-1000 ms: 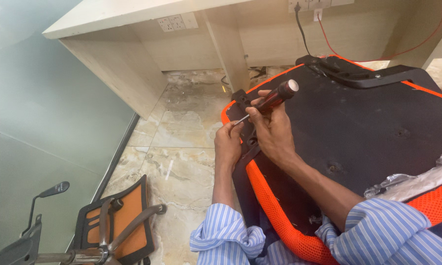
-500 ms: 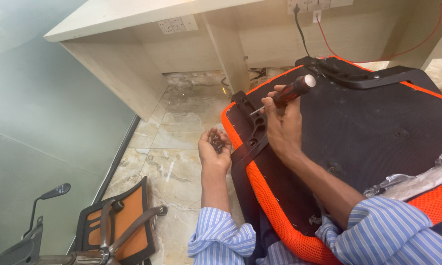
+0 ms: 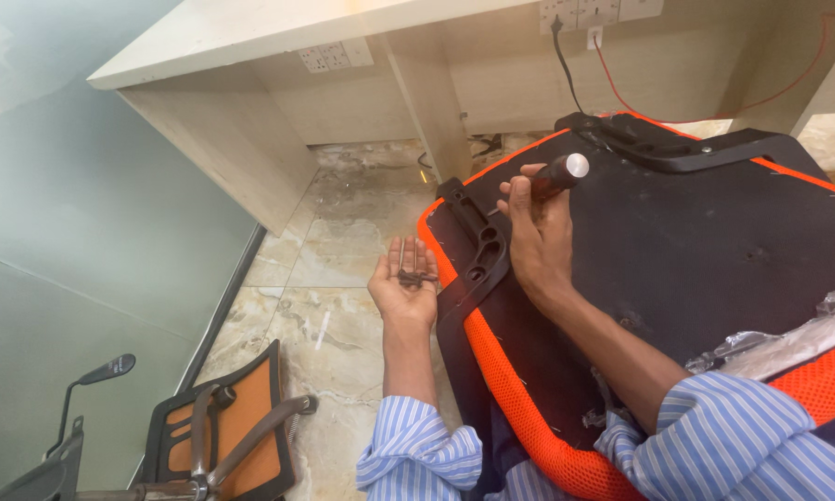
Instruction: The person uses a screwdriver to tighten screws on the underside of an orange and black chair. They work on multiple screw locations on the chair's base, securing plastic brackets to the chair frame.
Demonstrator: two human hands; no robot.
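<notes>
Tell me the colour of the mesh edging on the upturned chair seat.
Bright orange mesh edging, wrapped round the black underside of the chair seat; the head view shows it plainly.

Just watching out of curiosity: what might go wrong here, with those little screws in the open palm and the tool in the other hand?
The screws lie loose on the open left hand, above the stone floor; a tilt could spill them. The right hand holds the screwdriver near the black bracket; a slip might jab the orange mesh.
</notes>
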